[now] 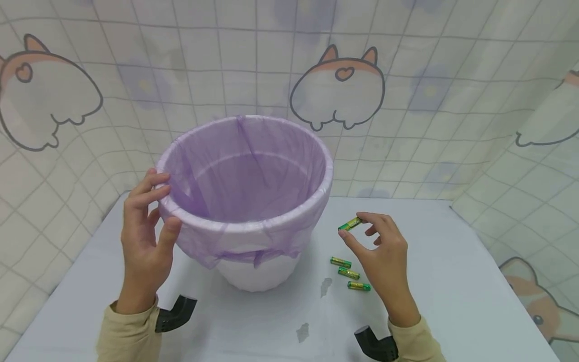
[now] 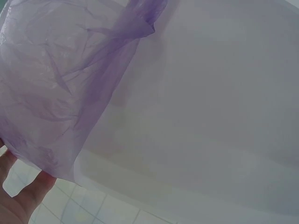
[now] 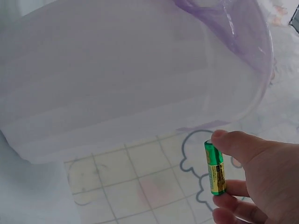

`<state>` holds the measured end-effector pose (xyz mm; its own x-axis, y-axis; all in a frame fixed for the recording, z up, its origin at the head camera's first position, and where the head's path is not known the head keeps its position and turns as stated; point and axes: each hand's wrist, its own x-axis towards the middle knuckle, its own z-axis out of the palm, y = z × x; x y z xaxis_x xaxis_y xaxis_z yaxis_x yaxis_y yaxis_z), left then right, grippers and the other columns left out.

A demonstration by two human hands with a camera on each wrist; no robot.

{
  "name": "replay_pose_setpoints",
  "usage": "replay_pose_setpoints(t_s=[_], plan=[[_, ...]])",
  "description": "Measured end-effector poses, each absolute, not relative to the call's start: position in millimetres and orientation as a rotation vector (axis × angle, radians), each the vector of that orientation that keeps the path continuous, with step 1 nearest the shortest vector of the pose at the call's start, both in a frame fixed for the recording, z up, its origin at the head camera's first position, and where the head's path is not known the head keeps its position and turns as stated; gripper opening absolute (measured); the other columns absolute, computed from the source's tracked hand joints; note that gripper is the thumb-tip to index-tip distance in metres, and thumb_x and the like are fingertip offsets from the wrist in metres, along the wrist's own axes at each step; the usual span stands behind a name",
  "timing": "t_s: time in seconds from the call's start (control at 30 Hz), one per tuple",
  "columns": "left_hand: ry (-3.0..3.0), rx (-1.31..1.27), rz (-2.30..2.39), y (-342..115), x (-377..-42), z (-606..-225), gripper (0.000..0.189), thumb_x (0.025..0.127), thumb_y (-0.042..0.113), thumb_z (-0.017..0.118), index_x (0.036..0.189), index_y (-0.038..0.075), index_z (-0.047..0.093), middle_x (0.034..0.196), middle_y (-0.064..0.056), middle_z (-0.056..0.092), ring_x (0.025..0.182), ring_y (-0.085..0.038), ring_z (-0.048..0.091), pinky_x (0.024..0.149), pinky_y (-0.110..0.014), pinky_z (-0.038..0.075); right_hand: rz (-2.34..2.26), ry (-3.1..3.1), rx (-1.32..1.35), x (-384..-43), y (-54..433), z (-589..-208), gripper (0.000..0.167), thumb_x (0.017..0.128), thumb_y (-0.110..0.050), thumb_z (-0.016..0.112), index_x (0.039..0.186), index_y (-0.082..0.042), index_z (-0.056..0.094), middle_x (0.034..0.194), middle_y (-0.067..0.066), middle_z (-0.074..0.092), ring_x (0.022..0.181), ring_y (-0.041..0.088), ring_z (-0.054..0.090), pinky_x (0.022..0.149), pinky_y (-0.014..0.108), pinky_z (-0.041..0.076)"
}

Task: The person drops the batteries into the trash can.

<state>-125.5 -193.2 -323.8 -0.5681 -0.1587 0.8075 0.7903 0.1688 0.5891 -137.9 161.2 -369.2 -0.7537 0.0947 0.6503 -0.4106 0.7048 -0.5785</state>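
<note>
A white bin (image 1: 260, 274) stands on the table, lined with a thin purple plastic bag (image 1: 253, 186) folded over its rim. My left hand (image 1: 147, 236) holds the rim at the left, fingers over the outside edge and thumb at the front. In the left wrist view, fingertips touch the purple bag (image 2: 56, 93). To the right of the bin, my right hand (image 1: 384, 251) pinches a green and yellow battery (image 1: 350, 223) by its ends between thumb and fingers, above the table. The right wrist view shows this battery (image 3: 215, 168) close up, apart from the bin (image 3: 117, 84).
Three more batteries (image 1: 349, 273) lie in a row on the white table (image 1: 452, 281), between the bin and my right hand. Two grey patches (image 1: 302, 332) mark the tabletop in front. A checked curtain (image 1: 253, 60) with cartoon animals surrounds the table's back and sides.
</note>
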Motion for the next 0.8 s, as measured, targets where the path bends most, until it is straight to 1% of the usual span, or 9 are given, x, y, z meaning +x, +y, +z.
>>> replay_pose_setpoints(t_s=[0.23, 0.4, 0.57, 0.8], plan=[[-1.662, -0.616, -1.504, -193.0, -124.7, -324.7, 0.049, 0.091, 0.017, 0.066, 0.121, -0.017, 0.047, 0.138, -0.013, 0.049, 0.146, -0.035, 0.026, 0.104, -0.028, 0.044, 0.967, -2.214, 0.274, -136.1, 157.6, -362.3, 0.044, 0.071, -0.018, 0.086, 0.110, -0.007, 0.068, 0.104, 0.008, 0.066, 0.081, 0.013, 0.053, 0.065, 0.025, 0.041], [-1.678, -0.610, -1.485, -193.3, -124.5, -323.9, 0.049, 0.092, 0.018, 0.066, 0.121, -0.017, 0.046, 0.138, -0.013, 0.049, 0.146, -0.033, 0.027, 0.104, -0.028, 0.044, 0.969, -2.180, 0.295, -135.4, 155.5, -357.6, 0.044, 0.071, -0.017, 0.086, 0.111, -0.008, 0.069, 0.104, 0.008, 0.066, 0.080, 0.014, 0.053, 0.065, 0.025, 0.041], [-1.681, -0.610, -1.488, -193.5, -124.2, -323.6, 0.049, 0.092, 0.017, 0.065, 0.121, -0.017, 0.046, 0.138, -0.013, 0.049, 0.146, -0.033, 0.026, 0.104, -0.028, 0.044, 0.980, -2.152, 0.310, -134.7, 154.0, -351.9, 0.044, 0.071, -0.016, 0.086, 0.111, -0.008, 0.069, 0.102, 0.008, 0.067, 0.080, 0.014, 0.054, 0.065, 0.024, 0.041], [-1.683, -0.608, -1.476, -193.4, -124.4, -323.0, 0.050, 0.092, 0.019, 0.065, 0.121, -0.017, 0.046, 0.138, -0.012, 0.049, 0.146, -0.033, 0.027, 0.102, -0.027, 0.044, 0.996, -2.145, 0.317, -133.4, 152.0, -342.8, 0.044, 0.072, -0.016, 0.085, 0.112, -0.008, 0.069, 0.104, 0.008, 0.067, 0.081, 0.014, 0.054, 0.067, 0.021, 0.040]])
